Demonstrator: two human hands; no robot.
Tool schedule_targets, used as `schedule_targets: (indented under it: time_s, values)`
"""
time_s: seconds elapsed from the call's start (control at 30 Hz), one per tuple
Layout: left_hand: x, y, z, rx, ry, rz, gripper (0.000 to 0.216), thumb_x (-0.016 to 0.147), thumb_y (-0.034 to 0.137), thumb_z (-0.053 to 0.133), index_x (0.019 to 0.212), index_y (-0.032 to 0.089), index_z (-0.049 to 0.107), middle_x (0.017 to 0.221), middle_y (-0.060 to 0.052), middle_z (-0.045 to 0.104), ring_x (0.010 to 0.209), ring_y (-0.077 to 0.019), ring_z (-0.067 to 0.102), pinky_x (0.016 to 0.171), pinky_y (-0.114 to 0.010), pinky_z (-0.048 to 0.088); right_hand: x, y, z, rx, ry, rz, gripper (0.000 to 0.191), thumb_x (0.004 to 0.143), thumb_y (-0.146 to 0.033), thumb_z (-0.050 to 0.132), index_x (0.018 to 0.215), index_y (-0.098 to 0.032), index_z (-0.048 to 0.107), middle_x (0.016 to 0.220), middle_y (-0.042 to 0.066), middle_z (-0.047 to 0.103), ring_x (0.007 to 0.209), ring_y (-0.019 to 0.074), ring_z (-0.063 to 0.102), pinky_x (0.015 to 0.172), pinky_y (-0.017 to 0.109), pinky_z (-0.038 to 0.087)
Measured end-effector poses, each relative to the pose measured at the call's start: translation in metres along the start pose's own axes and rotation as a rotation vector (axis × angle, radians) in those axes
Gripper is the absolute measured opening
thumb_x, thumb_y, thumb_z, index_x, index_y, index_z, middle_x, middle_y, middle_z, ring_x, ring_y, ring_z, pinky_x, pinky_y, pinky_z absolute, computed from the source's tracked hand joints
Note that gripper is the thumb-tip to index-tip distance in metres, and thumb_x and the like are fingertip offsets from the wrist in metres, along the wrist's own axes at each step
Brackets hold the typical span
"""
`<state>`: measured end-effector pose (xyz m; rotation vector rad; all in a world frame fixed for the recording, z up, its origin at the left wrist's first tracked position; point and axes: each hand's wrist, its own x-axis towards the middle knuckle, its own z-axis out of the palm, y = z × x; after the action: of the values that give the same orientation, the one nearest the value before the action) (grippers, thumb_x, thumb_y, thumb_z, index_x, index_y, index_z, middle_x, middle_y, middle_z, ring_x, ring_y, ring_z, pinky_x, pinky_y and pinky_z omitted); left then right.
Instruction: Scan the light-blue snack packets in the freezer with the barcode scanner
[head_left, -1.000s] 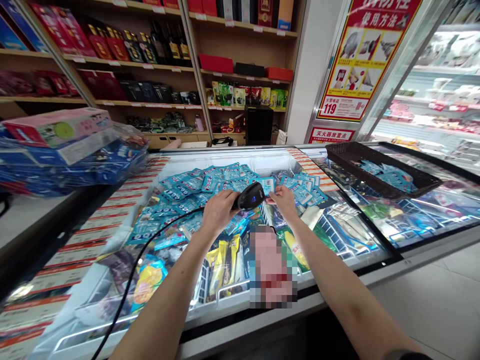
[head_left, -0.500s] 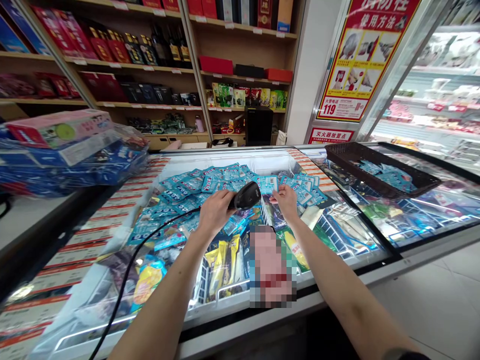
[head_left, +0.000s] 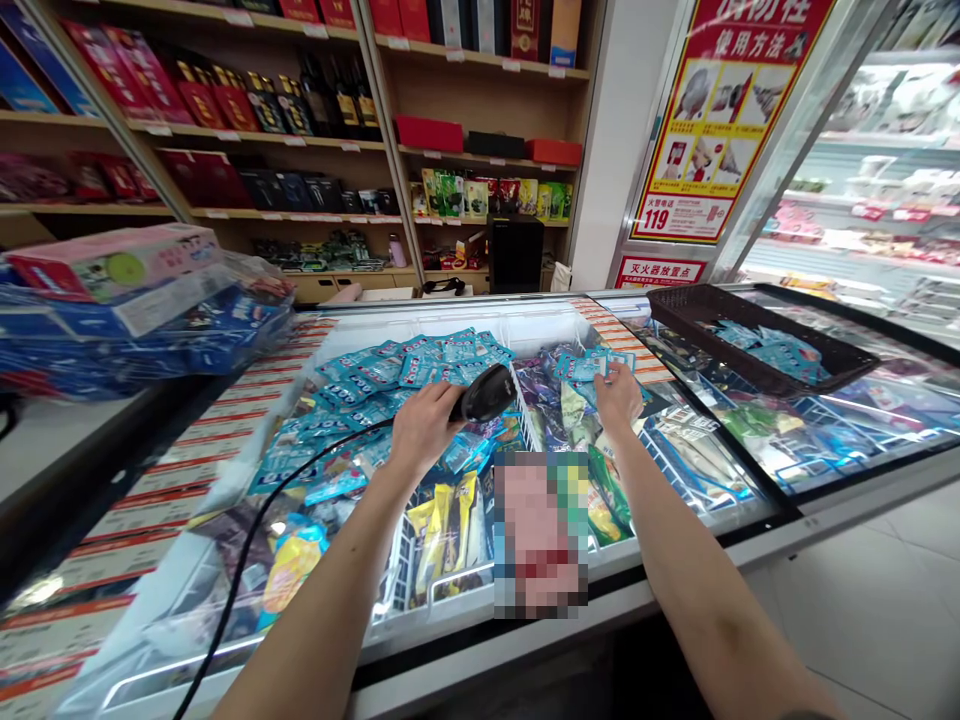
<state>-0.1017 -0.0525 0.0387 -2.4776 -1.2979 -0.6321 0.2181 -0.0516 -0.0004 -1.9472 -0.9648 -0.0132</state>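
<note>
Blk corded scanner [head_left: 487, 393] tilted, near fanned blue pkts [head_left: 592, 365].

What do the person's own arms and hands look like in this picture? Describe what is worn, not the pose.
The left forearm and right forearm are bare, with no sleeve in view. The left hand and right hand wear no gloves. No watch, bracelet or ring is visible.
</note>
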Motion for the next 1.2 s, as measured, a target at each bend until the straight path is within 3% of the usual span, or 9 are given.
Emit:
schedule_targets:
  time_s: [0.2, 0.37, 0.57, 0.73, 0.9, 1.2]
  values:
    - [-0.001, 0.000, -0.001, -0.003, 0.016, 0.001, 0.035, 0.079, 0.031, 0.057, 0.113, 0.021, 0.055, 0.104, -0.009, 0.062, 0.100, -0.0255, 0.056, 0.083, -0.036, 0.044, -0.015, -0.008, 0.001, -0.288, -0.041, -0.255, 0.036, 0.083, -0.035, 0.049, 0.115, -0.023, 0.060, 0.130, 0.012, 0.047, 0.118, 0.0326, 0.035, 0.093, 0.045, 0.030]
    - [-0.001, 0.002, -0.002, 0.002, 0.018, 0.015, 0.036, 0.078, 0.028, 0.058, 0.113, 0.022, 0.054, 0.103, -0.007, 0.062, 0.099, -0.0254, 0.055, 0.082, -0.036, 0.044, -0.023, -0.012, 0.008, -0.413, -0.155, -0.428, 0.030, 0.087, -0.033, 0.047, 0.112, -0.027, 0.062, 0.127, 0.009, 0.052, 0.117, 0.0308, 0.038, 0.096, 0.049, 0.023]
    - [0.000, -0.001, -0.006, -0.005, 0.038, 0.005, 0.033, 0.079, 0.028, 0.057, 0.111, 0.022, 0.055, 0.101, -0.007, 0.062, 0.097, -0.0251, 0.056, 0.078, -0.034, 0.043, -0.017, -0.004, 0.012, -0.435, -0.053, -0.391, 0.029, 0.087, -0.028, 0.046, 0.111, -0.023, 0.062, 0.129, 0.013, 0.051, 0.116, 0.0326, 0.039, 0.094, 0.050, 0.024]
    - [0.000, -0.010, -0.020, 0.044, 0.061, 0.000, 0.031, 0.080, 0.028, 0.056, 0.110, 0.020, 0.056, 0.101, -0.007, 0.062, 0.096, -0.0245, 0.056, 0.078, -0.033, 0.042, -0.018, -0.008, 0.013, -0.368, -0.045, -0.482, 0.033, 0.087, -0.030, 0.045, 0.115, -0.020, 0.060, 0.130, 0.013, 0.050, 0.119, 0.0329, 0.036, 0.097, 0.051, 0.023]
    - [-0.011, -0.026, -0.027, 0.114, 0.071, -0.051, 0.031, 0.080, 0.030, 0.057, 0.110, 0.020, 0.056, 0.098, -0.007, 0.062, 0.094, -0.0253, 0.055, 0.076, -0.033, 0.042, -0.029, -0.017, 0.018, -0.280, -0.185, -0.632, 0.035, 0.090, -0.033, 0.042, 0.119, -0.022, 0.057, 0.127, 0.010, 0.053, 0.116, 0.0299, 0.040, 0.096, 0.047, 0.027]
    - [-0.036, -0.045, -0.006, 0.154, 0.020, -0.045, 0.029, 0.080, 0.030, 0.057, 0.108, 0.023, 0.058, 0.098, -0.008, 0.063, 0.094, -0.0264, 0.055, 0.075, -0.036, 0.039, -0.041, -0.028, 0.028, -0.178, -0.435, -0.829, 0.040, 0.090, -0.032, 0.041, 0.127, -0.020, 0.052, 0.123, 0.009, 0.057, 0.112, 0.0232, 0.048, 0.097, 0.038, 0.033]
